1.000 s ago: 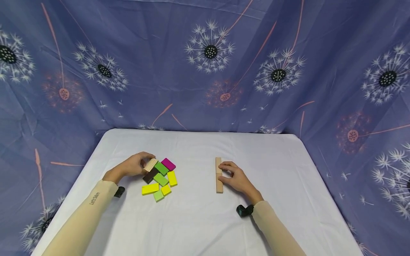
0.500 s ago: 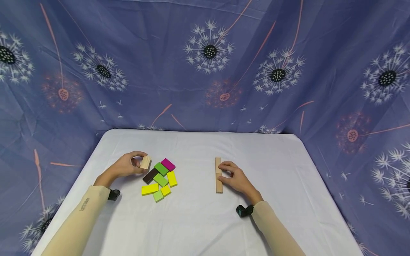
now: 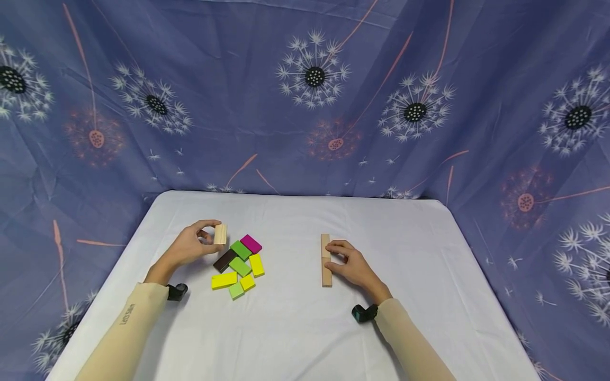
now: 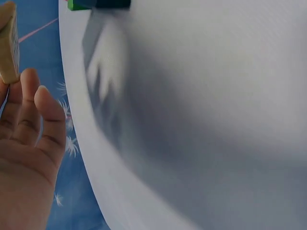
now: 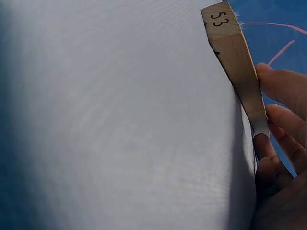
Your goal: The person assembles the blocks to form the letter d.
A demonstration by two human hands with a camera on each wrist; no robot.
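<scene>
Backdrop (image 3: 238, 69): violet-blue fabric printed with white dandelions, hanging behind and beside the bench (image 3: 286, 338).
Bench: draped in white cloth (image 3: 405, 233).
Left hand (image 3: 187, 244): beside the coloured blocks (image 3: 240, 266), pinching a pale wooden block (image 3: 221, 234) between thumb and fingers.
Right hand (image 3: 355, 269): resting thumb and fingertips against the right side of a wooden row (image 3: 326, 272), relaxed rather than wrapped round.
Coloured blocks: clustered left of centre, in yellow, green, magenta and near-black; liable to be scattered by a low swing of the left hand.
Wooden row: right of the cluster, two pieces end to end, pointing toward the backdrop; prone to skewing at the seam under uneven pressure from the right hand.
Pale wooden block: apparently off the bench, beyond the near-black piece (image 3: 225, 261); liable to twist or drop if pinched off-centre.
Lettering: clear "53" on one end of the row in the right wrist view; dark print on the left sleeve (image 3: 126, 328), perhaps "Let's Slim", uncertain; marks on the held block unreadable.
</scene>
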